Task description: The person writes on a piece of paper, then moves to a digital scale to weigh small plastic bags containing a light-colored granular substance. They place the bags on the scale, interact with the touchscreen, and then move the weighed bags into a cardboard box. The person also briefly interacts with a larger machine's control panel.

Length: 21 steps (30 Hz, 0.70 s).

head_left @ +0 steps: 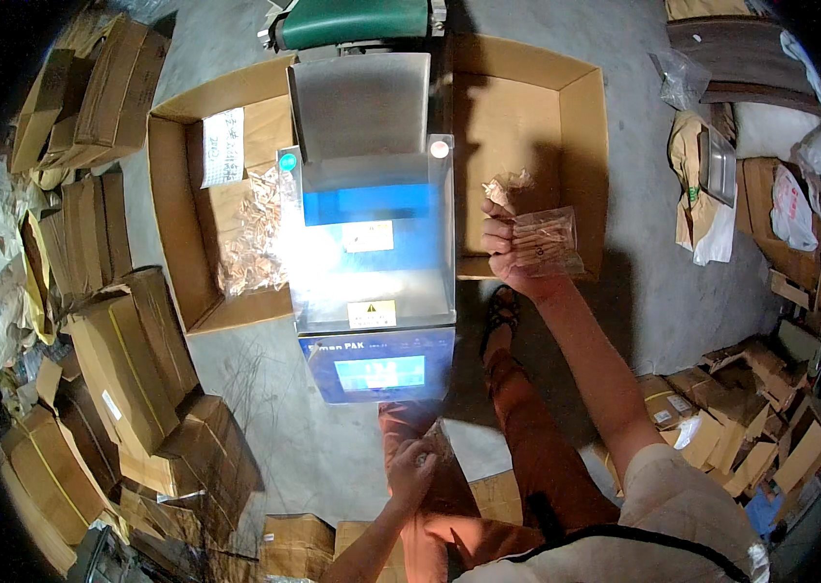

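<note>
Where one carton [583, 146] leaves room inside its edges, the right hand [511, 257] grips a packet [548, 241], the left hand's [412, 470] hold unclear

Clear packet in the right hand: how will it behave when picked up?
Probably light: the right hand alone holds the clear packet over a cardboard box. Likely slippery, given its shiny film. Perhaps floppy at the edges, where film extends past the brown contents.

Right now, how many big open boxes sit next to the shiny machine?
2. One cardboard box is left of the machine, with clear packets inside; the other box is to its right, partly behind the right hand. The machine could hide more.
</note>
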### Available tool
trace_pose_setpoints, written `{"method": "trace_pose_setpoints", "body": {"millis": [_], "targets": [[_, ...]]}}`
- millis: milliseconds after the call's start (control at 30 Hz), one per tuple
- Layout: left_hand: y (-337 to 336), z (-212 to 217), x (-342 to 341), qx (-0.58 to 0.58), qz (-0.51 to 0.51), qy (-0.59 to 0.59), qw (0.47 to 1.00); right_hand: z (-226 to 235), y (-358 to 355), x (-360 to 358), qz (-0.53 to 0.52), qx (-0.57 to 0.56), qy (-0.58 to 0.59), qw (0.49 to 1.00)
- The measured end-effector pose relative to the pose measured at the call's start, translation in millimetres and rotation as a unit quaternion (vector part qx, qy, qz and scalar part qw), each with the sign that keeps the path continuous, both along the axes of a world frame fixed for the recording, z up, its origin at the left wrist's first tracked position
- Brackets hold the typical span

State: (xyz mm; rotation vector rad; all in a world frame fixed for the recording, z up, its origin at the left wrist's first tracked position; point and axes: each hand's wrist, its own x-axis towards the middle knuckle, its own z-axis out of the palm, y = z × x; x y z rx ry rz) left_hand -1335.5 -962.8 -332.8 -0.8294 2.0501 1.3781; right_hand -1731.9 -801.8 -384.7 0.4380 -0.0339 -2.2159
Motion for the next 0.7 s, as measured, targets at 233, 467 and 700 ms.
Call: {"method": "trace_pose_setpoints", "body": {"millis": [233, 467, 700], "targets": [[-3, -6, 11, 0.009, 0.023, 0.033, 0.999, -12, -24, 12, 0.039, 0.179, 0.239, 0.954], [-6, -2, 12, -0.011, 0.058, 0.050, 0.997, 19, -65, 20, 0.087, 0.552, 0.199, 0.805], [-11, 0, 0, -0.002, 0.052, 0.036, 0.998, 34, -87, -6, 0.064, 0.589, 0.262, 0.761]]}}
